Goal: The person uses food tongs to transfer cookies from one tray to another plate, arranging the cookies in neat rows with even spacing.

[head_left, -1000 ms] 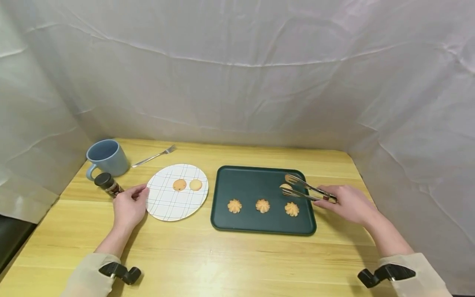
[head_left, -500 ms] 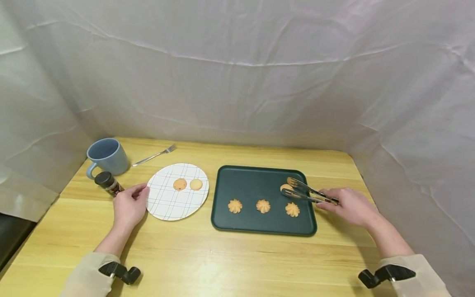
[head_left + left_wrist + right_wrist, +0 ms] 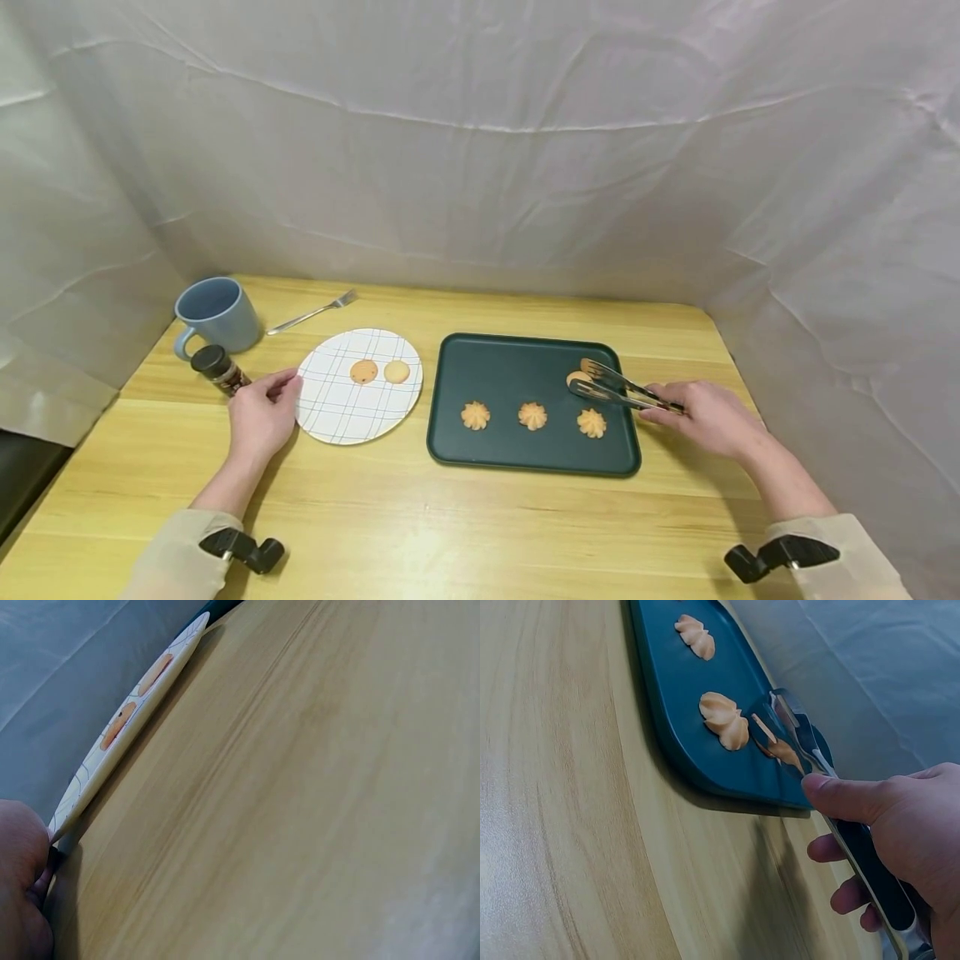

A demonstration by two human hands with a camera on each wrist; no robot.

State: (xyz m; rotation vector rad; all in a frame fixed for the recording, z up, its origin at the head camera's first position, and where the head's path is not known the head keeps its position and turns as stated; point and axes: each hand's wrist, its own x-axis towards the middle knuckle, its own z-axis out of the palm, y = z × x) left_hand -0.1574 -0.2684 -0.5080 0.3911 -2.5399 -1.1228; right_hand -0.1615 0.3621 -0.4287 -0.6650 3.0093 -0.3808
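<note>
My left hand [image 3: 260, 417] pinches the left rim of a white checked plate [image 3: 337, 412]. Two round cookies lie on it, one speckled cookie [image 3: 363, 372] and one plain cookie [image 3: 397, 372]. In the left wrist view the thumb [image 3: 22, 840] is at the plate's edge. My right hand [image 3: 705, 414] grips metal tongs [image 3: 637, 397] at the right side of a dark green tray [image 3: 510, 367]. The tongs' ends straddle a round cookie [image 3: 577, 379] on the tray. Along the tray's near side sit three piped cookies [image 3: 532, 416].
A blue mug [image 3: 225, 321] stands at the back left, with a dark-lidded jar [image 3: 217, 367] beside my left hand. Behind the plate lies a fork [image 3: 315, 313]. Grey cloth [image 3: 480, 167] walls in the back and sides of the wooden table [image 3: 420, 525].
The tongs' arms have drawn nearer together around the round cookie, and their ends have dropped slightly. My left hand stays at the plate.
</note>
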